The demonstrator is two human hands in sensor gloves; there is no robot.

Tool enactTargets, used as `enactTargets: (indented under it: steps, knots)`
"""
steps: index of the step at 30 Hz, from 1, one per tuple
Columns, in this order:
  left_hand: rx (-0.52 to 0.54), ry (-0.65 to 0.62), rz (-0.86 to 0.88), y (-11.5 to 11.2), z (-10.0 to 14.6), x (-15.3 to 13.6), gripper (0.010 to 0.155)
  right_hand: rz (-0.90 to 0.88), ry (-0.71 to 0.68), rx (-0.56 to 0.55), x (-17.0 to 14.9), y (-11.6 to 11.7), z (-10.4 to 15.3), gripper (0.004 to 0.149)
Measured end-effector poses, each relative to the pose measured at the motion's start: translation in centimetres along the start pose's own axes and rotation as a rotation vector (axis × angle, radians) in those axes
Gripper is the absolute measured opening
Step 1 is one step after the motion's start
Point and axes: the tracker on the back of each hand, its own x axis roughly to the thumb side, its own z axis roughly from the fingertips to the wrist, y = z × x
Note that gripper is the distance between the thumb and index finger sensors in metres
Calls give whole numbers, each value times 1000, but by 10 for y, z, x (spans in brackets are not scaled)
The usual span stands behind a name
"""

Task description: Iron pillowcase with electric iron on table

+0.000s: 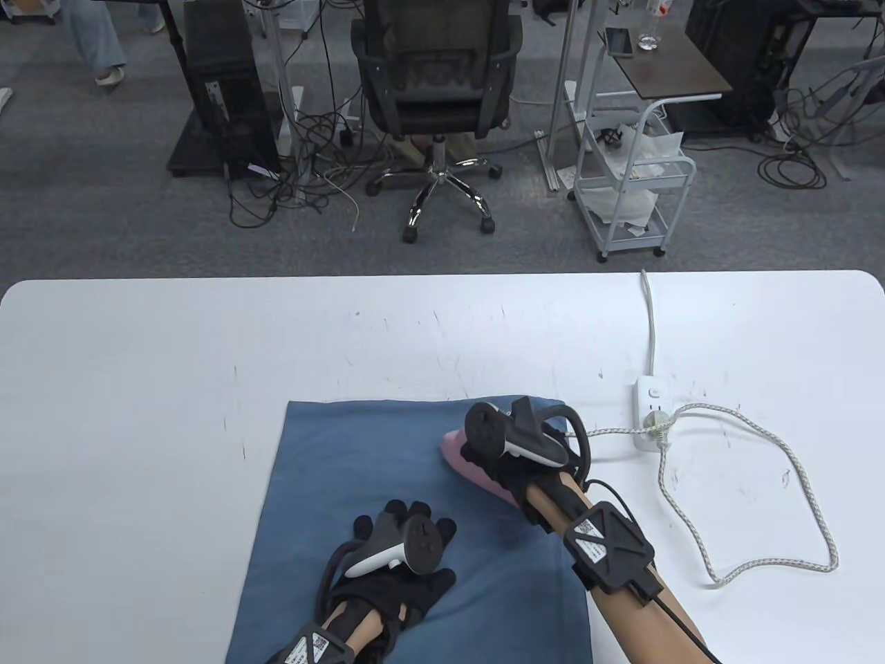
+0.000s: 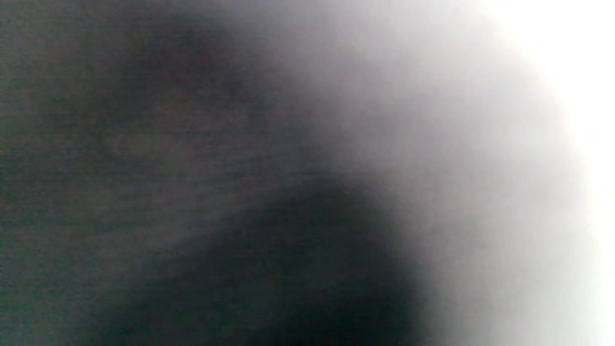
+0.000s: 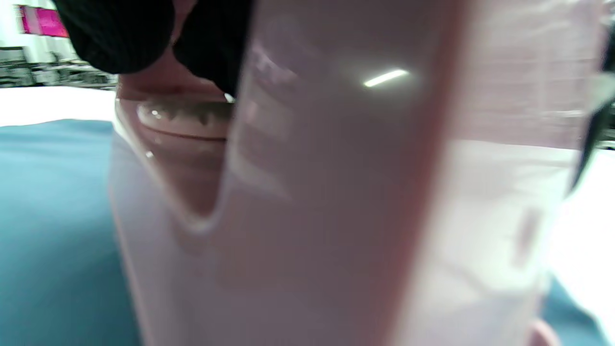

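Note:
A blue pillowcase [image 1: 373, 477] lies flat on the white table [image 1: 138, 387]. My right hand [image 1: 508, 449] grips the handle of a pink electric iron [image 1: 462, 456], which rests on the pillowcase's far right part. In the right wrist view the iron's pink body [image 3: 336, 192] fills the frame, with my gloved fingers [image 3: 144, 33] on it at the top and the blue cloth [image 3: 53, 216] at the left. My left hand [image 1: 404, 553] lies flat, fingers spread, on the near middle of the pillowcase. The left wrist view is a dark blur.
A white power strip [image 1: 651, 413] sits right of the pillowcase, with the iron's braided cord [image 1: 795, 484] looping over the table's right side and a white cable [image 1: 650, 318] running to the far edge. An office chair [image 1: 435, 104] and a white cart [image 1: 636, 187] stand beyond the table.

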Motion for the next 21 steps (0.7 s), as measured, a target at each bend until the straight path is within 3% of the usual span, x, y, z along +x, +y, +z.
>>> enactTargets:
  steps: [5, 14, 21]
  knots:
    - [0, 1, -2, 0, 0, 0, 73, 57, -60, -43, 19, 13, 3, 66]
    - [-1, -1, -2, 0, 0, 0, 73, 197, 185, -116, -8, 15, -77, 68]
    - [-1, 0, -3, 0, 0, 0, 73, 117, 278, -77, -24, 13, -100, 67]
